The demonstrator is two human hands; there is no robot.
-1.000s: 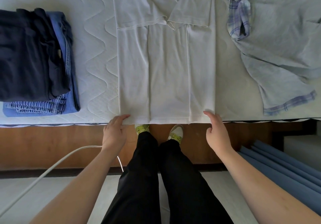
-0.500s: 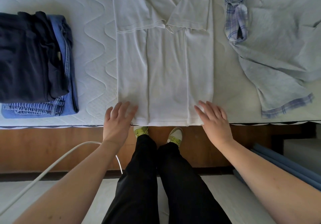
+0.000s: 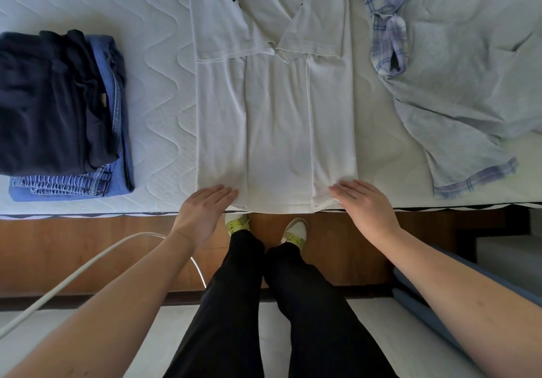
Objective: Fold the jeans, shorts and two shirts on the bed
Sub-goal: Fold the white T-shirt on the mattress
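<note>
Head view looks down on a white quilted bed with the white cotton T-shirt laid lengthwise at the centre, its two sides and sleeves already folded inward to make a long strip. The left hand lies flat with straight fingers on the shirt's hem corner at 7 o'clock, and the right hand lies flat the same way on the hem corner at 5 o'clock; neither grips the cloth, both only rest on it.

By my reading, the step in hand is the white shirt's lengthwise fold: the hem is being squared at the near edge of the bed. The next move likely calls for pinching both hem corners and carrying them up toward the collar at 12 o'clock, keeping the side folds from slipping open.

At 9 o'clock a folded dark navy garment sits on top of folded blue denim jeans, so those appear done. At 2 o'clock the pale blue shirt with plaid trim lies loose and unfolded, still to do.

Dark block lettering on the white shirt reads "MORE" at 11 o'clock and "LITTLE" at 1 o'clock; the rest is hidden under the folded sleeves. No brand label can be read.
</note>
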